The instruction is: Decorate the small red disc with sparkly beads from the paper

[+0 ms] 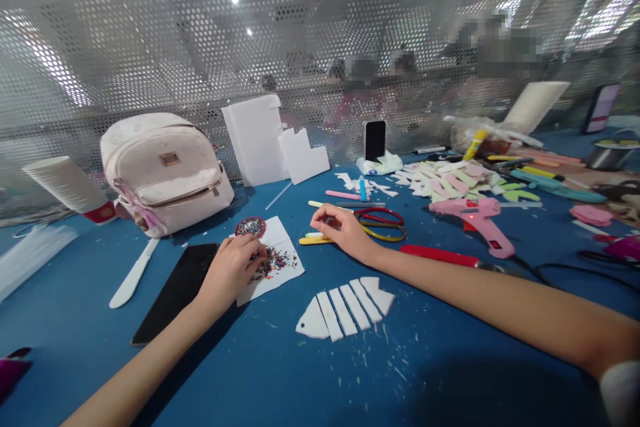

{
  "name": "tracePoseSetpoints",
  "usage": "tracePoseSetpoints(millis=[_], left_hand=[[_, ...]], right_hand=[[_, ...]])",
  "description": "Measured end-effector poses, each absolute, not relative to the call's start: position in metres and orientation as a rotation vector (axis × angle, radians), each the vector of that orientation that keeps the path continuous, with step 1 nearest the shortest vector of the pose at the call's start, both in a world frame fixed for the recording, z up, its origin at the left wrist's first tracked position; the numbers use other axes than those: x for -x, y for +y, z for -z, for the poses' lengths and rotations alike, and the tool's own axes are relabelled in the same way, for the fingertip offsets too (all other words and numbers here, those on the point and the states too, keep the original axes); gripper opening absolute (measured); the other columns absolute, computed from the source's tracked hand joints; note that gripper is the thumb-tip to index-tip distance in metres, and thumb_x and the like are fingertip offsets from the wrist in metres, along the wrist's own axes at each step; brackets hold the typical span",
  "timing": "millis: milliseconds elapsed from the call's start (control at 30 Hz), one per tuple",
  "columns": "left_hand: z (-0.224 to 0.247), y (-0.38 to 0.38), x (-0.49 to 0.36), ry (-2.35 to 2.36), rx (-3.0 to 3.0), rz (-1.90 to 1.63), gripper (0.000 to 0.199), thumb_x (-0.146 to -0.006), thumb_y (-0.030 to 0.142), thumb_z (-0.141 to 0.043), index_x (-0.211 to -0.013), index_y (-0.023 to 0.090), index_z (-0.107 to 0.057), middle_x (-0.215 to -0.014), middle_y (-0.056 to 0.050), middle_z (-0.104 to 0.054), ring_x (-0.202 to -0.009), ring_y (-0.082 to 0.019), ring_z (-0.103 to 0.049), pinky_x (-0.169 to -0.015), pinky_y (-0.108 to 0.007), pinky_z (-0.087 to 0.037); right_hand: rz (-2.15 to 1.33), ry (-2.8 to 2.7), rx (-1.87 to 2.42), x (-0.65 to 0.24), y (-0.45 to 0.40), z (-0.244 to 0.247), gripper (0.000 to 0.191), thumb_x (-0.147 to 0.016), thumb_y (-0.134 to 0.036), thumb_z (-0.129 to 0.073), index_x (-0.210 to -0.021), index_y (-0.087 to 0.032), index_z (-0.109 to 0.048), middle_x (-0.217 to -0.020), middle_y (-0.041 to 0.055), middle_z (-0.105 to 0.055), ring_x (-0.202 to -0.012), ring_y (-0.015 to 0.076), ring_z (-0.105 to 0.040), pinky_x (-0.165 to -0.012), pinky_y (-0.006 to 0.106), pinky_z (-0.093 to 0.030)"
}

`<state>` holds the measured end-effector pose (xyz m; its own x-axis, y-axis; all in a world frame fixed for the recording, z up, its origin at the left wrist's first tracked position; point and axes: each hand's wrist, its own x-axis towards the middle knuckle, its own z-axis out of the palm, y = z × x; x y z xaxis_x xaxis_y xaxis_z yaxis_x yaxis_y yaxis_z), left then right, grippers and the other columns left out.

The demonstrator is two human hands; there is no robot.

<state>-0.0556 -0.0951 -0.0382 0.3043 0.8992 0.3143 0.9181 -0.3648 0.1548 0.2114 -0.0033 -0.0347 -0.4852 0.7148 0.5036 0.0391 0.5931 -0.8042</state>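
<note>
My left hand (234, 270) reaches into a scatter of small coloured bits (280, 261) on a white paper sheet (286, 235), its fingers curled down; what they pinch, if anything, is too small to name. Behind it sits a red-rimmed round dish (251, 227) of glittery bits. My right hand (345, 228) rests over yellow and white pens (311, 239), with the fingers bent together and their tips partly hidden. Nearer the front lies a white fish shape (345, 310) cut into several strips, with a dark eye dot on its head piece.
A black phone (175, 290) and a white knife (135, 273) lie left. A pale backpack (167, 173) stands behind. Scissors (383, 223), a red cutter (440, 256), a pink glue gun (477, 220) with its cable, and heaped foam scraps (445, 177) occupy the right.
</note>
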Motion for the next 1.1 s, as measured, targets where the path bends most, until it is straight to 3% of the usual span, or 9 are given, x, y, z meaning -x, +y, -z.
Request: tracePoseSetpoints(millis=[1100], left_hand=[[0.0348,-0.0948,0.0514,-1.732,2.540,0.601,0.011,-0.093,0.023,-0.058,-0.085,0.021,-0.065,-0.097,-0.004,-0.070,-0.095,-0.022,-0.063,-0.087,-0.039,-0.040]], right_hand=[[-0.931,-1.915,0.608,-0.2113,-0.0048,0.0332,0.020,-0.091,-0.038,-0.062,-0.084,-0.019,-0.061,-0.081,0.0009,-0.058,-0.072,0.0137,-0.054,-0.065,0.026,-0.043]])
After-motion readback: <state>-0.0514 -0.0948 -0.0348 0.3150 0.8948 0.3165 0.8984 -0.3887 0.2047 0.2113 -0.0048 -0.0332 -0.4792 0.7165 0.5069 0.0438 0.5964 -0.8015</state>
